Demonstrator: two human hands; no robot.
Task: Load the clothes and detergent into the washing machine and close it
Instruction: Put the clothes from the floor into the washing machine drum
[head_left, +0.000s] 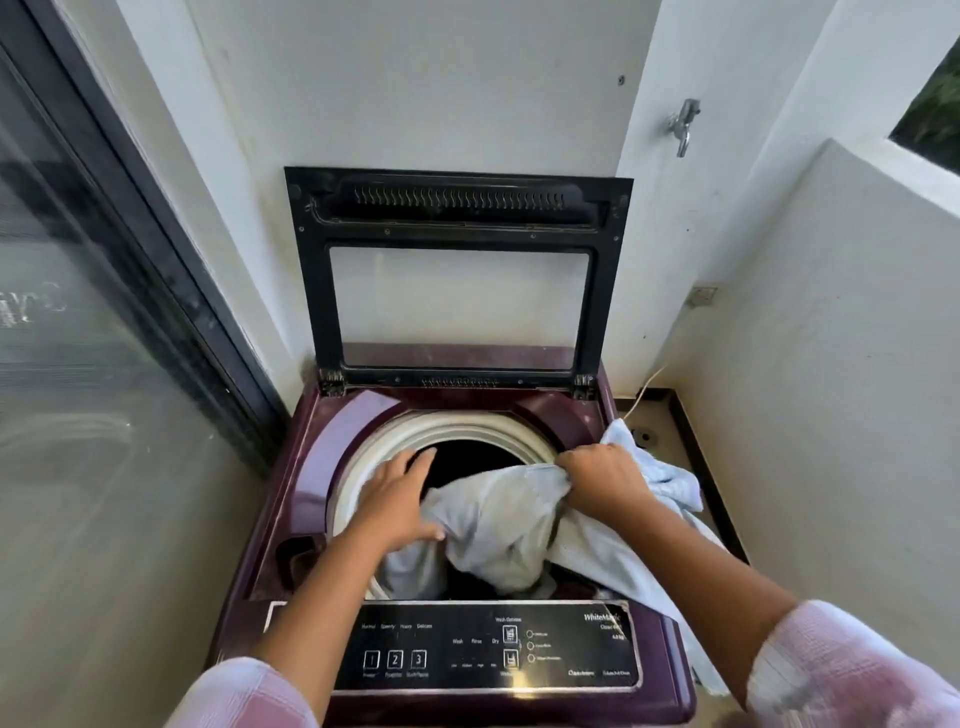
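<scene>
Two pink sleeves (852, 670) fill the bottom corners, bare forearms reaching forward over the black control panel (488, 649) of the maroon washing machine (311, 467). The left hand (400, 499) lies palm down with fingers spread and nearly straight, resting on the pale blue clothes (498, 530) at about eight o'clock of the drum mouth (467, 452), fingertips pointing over the dark opening. The right hand (602, 475) is clenched around a bunched fold of the same fabric at three o'clock of the drum. The clothes sag between the two hands across the near half of the opening, part dipping inside, and a long tail spills past the right wrist over the machine's right edge toward four o'clock. At twelve o'clock the lid (457, 275) stands raised against the white wall. A metal tap (683, 124) juts from the wall at one o'clock, and a glass door (78, 312) runs along the nine o'clock side.
</scene>
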